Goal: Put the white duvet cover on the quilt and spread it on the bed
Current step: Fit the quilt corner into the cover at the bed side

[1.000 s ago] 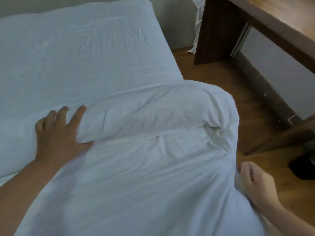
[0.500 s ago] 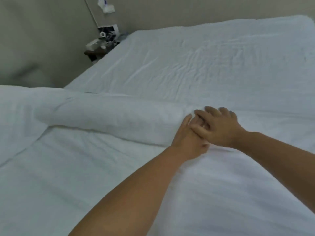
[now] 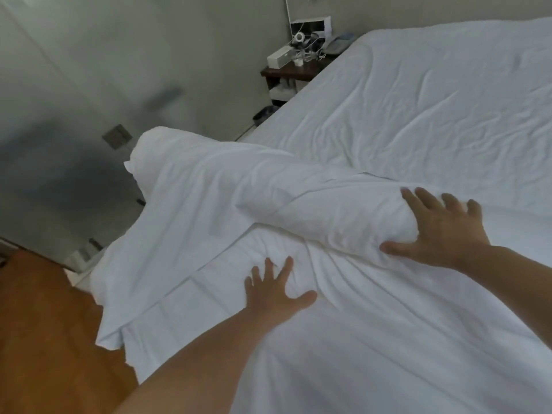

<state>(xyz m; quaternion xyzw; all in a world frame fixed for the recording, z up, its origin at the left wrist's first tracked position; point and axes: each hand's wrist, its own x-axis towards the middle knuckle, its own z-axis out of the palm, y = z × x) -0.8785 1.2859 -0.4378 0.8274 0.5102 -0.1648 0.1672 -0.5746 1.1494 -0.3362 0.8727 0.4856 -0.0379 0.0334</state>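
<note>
Lying across the near half of the bed (image 3: 448, 94), the white duvet cover (image 3: 373, 339) is creased, with a thick roll (image 3: 313, 210) along its far edge. Left hand (image 3: 276, 297) presses it, fingers wide; right hand (image 3: 442, 231) cups the roll, fingers spread.

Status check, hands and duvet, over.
Left hand flat, fingers spread, pressing the duvet. Right hand open against its rolled fold. Duvet bunched, left corner hanging off the bed. No obstruction.
</note>
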